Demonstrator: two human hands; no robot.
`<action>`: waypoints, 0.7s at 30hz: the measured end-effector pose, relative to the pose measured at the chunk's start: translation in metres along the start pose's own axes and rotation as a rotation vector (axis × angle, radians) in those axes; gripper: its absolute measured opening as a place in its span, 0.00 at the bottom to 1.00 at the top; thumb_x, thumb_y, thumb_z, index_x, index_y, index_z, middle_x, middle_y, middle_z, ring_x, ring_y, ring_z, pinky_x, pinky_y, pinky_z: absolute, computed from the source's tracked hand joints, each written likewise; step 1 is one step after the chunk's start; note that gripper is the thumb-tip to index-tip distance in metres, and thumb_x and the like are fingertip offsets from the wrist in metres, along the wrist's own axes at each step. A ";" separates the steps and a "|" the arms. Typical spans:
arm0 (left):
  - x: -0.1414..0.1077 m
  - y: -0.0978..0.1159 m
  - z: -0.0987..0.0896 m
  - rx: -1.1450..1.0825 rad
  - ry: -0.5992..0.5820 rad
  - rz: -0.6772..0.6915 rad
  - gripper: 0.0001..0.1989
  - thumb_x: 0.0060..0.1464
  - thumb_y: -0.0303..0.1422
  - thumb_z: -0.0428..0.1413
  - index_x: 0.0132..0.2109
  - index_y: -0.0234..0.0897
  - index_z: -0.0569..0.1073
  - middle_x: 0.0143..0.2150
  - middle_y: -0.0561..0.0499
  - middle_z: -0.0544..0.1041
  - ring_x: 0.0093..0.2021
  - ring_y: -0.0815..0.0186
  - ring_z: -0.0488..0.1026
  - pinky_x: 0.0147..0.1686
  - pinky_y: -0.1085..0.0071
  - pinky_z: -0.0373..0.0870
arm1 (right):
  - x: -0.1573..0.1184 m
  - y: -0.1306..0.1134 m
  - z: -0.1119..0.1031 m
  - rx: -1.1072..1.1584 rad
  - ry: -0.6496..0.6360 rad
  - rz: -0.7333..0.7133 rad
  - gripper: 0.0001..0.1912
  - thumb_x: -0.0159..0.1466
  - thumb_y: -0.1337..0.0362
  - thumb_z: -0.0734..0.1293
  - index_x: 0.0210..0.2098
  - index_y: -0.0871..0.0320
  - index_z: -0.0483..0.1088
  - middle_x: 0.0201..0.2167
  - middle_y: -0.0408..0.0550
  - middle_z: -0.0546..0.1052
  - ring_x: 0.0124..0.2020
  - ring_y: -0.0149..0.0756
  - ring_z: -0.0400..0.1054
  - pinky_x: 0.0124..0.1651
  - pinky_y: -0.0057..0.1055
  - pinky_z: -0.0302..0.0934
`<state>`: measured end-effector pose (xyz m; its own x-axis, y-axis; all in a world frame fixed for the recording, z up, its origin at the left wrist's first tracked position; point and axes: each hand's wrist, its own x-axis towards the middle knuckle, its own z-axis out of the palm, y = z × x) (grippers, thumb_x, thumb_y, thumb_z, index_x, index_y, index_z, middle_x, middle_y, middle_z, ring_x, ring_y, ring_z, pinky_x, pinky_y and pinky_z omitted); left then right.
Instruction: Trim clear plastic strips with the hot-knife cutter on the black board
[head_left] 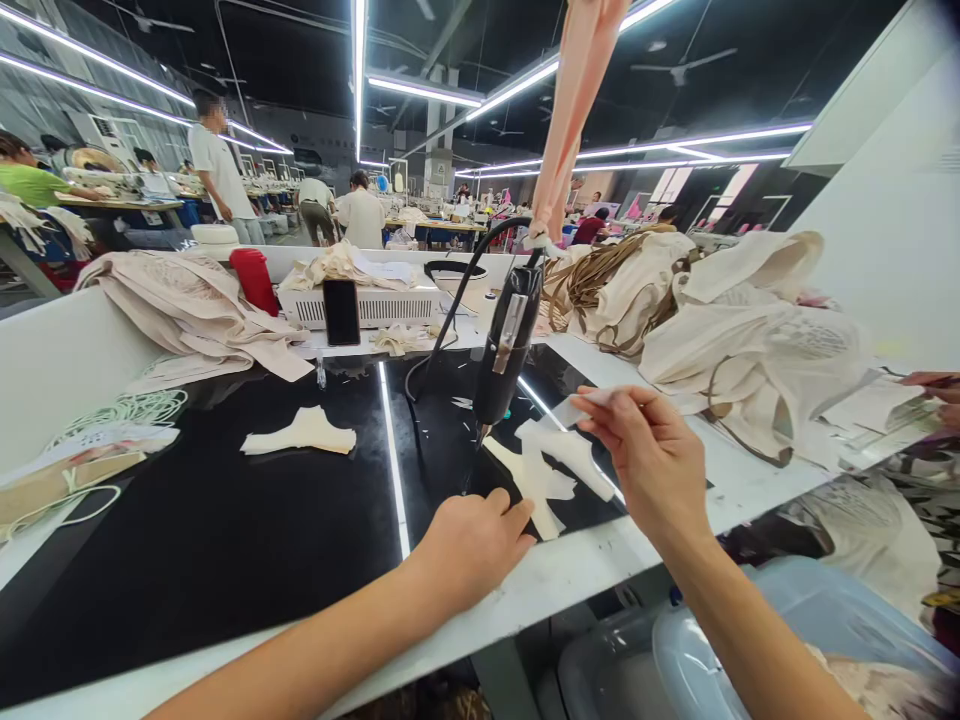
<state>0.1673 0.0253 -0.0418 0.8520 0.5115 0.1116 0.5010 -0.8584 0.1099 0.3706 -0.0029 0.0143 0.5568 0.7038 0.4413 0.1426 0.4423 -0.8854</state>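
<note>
My left hand (474, 548) rests at the front edge of the black work surface (315, 540), its fingers curled and closed at the edge of a cream fabric piece (507, 462); its fingertips are partly hidden. My right hand (654, 452) is raised off the surface, thumb and fingers pinching a thin translucent sheet (564, 412). Whitish cut pieces (581, 458) lie overlapping beneath it. Just behind the left hand, a black handheld electric tool (504, 350) hangs tip-down from a pink fabric strip (574, 120). Another cream cut piece (301, 432) lies farther left.
Garment piles stand at left (187, 310) and right (757, 340). A phone (342, 312) leans against a white vented box (401, 306). Coiled cord (124, 410) lies at left; a blue-grey plastic bin (810, 600) sits below right. Another person's hand (937, 385) shows at far right.
</note>
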 end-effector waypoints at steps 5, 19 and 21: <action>-0.001 0.000 -0.007 -0.037 -0.032 -0.025 0.18 0.75 0.42 0.50 0.64 0.42 0.74 0.45 0.48 0.80 0.40 0.57 0.82 0.34 0.65 0.73 | -0.017 -0.021 0.002 0.111 -0.015 -0.129 0.14 0.69 0.47 0.74 0.39 0.51 0.78 0.37 0.42 0.82 0.38 0.31 0.78 0.46 0.27 0.73; 0.001 -0.008 -0.001 -0.124 0.012 -0.045 0.21 0.74 0.44 0.51 0.67 0.43 0.72 0.47 0.47 0.80 0.42 0.54 0.83 0.38 0.64 0.75 | 0.032 0.019 0.012 -0.021 -0.273 0.039 0.20 0.70 0.42 0.70 0.51 0.47 0.78 0.58 0.48 0.81 0.65 0.44 0.72 0.68 0.44 0.64; 0.001 -0.009 0.002 -0.137 0.031 -0.042 0.21 0.74 0.44 0.51 0.66 0.43 0.73 0.47 0.47 0.80 0.43 0.55 0.82 0.40 0.64 0.75 | 0.045 0.032 0.016 -0.030 -0.276 0.058 0.20 0.72 0.44 0.70 0.52 0.52 0.77 0.57 0.51 0.81 0.65 0.46 0.71 0.69 0.49 0.63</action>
<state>0.1638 0.0338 -0.0444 0.8243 0.5500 0.1342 0.5092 -0.8239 0.2488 0.3870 0.0522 0.0079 0.3217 0.8539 0.4090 0.1435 0.3830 -0.9125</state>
